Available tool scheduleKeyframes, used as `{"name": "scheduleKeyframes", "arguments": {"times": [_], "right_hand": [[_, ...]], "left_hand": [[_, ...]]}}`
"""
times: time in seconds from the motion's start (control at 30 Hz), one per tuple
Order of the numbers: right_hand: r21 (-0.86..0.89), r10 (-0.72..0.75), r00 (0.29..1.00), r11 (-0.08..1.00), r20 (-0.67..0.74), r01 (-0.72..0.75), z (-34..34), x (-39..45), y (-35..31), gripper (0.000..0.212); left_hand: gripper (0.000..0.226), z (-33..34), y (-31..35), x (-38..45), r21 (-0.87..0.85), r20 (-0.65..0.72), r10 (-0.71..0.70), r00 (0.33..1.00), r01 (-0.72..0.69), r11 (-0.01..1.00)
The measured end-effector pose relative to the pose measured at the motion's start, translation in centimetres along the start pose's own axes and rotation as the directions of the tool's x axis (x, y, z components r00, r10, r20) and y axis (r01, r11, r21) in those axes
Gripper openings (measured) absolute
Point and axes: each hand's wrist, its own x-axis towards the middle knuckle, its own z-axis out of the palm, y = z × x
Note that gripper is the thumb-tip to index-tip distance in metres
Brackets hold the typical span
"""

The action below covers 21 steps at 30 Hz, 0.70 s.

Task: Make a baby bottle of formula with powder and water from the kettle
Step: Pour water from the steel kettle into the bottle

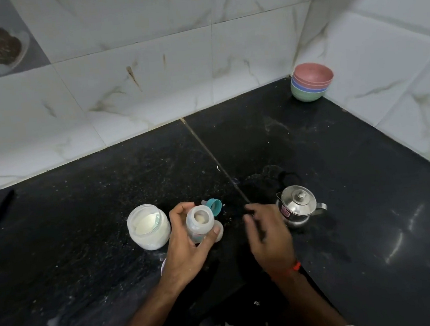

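Black speckled stone countertop [341, 177], glossy and dusted with white grains, meets white marble-veined wall tiles [148, 77] in a corner. My left hand [188, 247] grips the baby bottle [199, 223], a clear rounded plastic body held upright just above the counter, fingers curled behind it and thumb pressed across its front; its mouth is open and a small mound of pale powder shows inside. Just left of it stands the powder jar [148, 226], squat translucent plastic, lidless, with white powder inside. A teal screw ring [214, 207] lies behind the bottle, and a pale rounded cap [219, 232] sits against its right side. My right hand [268, 232] hovers blurred between the bottle and the kettle [297, 205], fingers loosely bent and holding nothing. That kettle is small polished steel with a knobbed lid. Stacked matte bowls [311, 81], pink, blue and green, sit in the far corner.
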Motion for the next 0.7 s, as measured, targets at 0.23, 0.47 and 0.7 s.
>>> {"name": "scheduleKeyframes", "arguments": {"times": [0.23,0.47,0.7], "right_hand": [[0.022,0.523,0.813,0.844,-0.256,-0.536,-7.9,2.8,7.0,0.054],[0.279,0.737,0.676,0.648,0.006,-0.708,-7.3,2.7,9.9,0.046],[0.645,0.73,0.68,0.492,0.06,-0.585,-7.5,2.4,9.3,0.031]], "left_hand": [[0.054,2.9,0.5,0.1,-0.02,0.146,-0.016,0.989,0.019,1.0],[0.052,5.9,1.7,0.5,0.038,0.304,0.017,0.953,-0.03,0.999],[0.051,7.4,1.7,0.8,0.036,0.352,-0.002,0.936,-0.012,0.999]]}}
